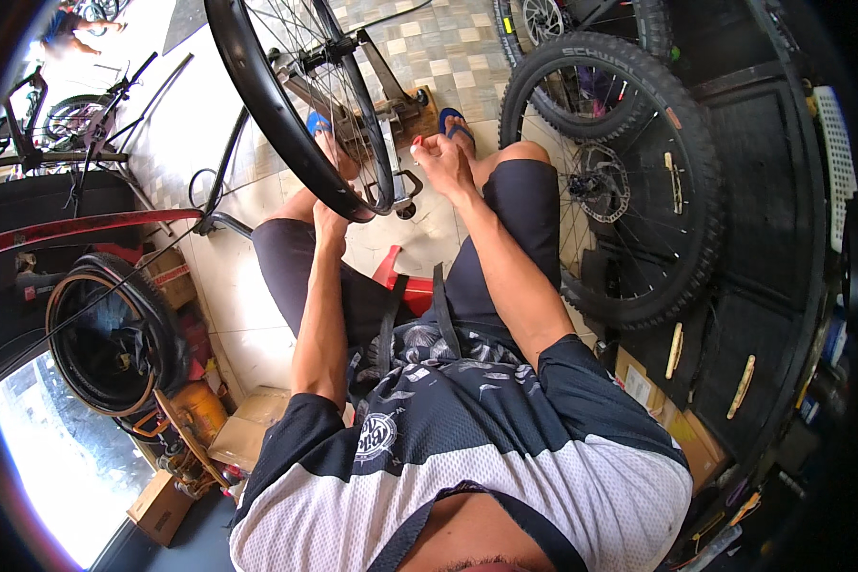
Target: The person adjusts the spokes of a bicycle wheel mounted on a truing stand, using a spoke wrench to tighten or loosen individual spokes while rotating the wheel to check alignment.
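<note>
A bare black bicycle wheel [275,122], with spokes and no tyre, stands upright in a metal truing stand [383,81] between my knees. At the wheel's near end, my left hand [331,225] is closed around the lower rim, its fingers partly hidden behind it. Just right of the stand, my right hand [445,166] is closed in a pinch, clear of the wheel. A small red object [418,141] shows at its fingertips; its exact kind is too small to make out.
Tyred wheels [605,181] lean against black drawers [734,286] on my right. Left are a tyre and rim [105,334], cardboard boxes [248,429] and a red bar [86,234]. Bicycles [76,124] stand at far left. Under me is a red seat [391,272].
</note>
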A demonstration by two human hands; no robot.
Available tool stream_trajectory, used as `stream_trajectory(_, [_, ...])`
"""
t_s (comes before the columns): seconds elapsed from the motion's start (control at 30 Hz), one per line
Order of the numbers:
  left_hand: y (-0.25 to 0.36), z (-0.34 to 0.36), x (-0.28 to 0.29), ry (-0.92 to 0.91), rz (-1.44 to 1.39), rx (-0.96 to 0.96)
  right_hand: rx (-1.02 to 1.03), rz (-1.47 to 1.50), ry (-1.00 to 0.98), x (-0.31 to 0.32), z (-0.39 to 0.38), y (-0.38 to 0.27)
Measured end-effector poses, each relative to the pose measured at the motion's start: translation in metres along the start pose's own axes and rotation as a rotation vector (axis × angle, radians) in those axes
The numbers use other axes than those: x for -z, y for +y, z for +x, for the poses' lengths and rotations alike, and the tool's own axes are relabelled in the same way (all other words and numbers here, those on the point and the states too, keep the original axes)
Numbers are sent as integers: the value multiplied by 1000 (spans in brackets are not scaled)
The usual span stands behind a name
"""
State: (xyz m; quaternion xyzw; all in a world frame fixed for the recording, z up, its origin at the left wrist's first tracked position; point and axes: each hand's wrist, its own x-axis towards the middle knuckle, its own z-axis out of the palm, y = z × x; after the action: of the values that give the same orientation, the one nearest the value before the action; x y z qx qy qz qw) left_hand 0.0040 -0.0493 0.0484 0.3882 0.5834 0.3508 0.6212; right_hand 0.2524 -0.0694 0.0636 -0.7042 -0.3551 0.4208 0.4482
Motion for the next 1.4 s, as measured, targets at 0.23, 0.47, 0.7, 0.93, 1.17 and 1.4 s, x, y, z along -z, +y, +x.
stream_trajectory(0.23, [-8, 12, -3, -32, -3, 26, 49, -27, -35, 4, 5, -4])
stream_trajectory(0.47, [4, 25, -25, 66, 165, 16, 46, -176, -164, -6, -1, 0])
stream_trajectory(0.7, [37, 7, -37, -123, 165, -129, 28, -260, -280, -18, -11, 5])
stream_trajectory(0.93, [56, -6, -36, -166, 125, -91, -88, -108, -434, -31, -9, 12])
stream_trajectory(1.17, [41, 0, -24, -114, -201, 109, 78, -112, -414, -31, -20, 1])
stream_trajectory(1.4, [22, 18, -25, -243, 134, 261, 153, -145, -445, -27, -21, -7])
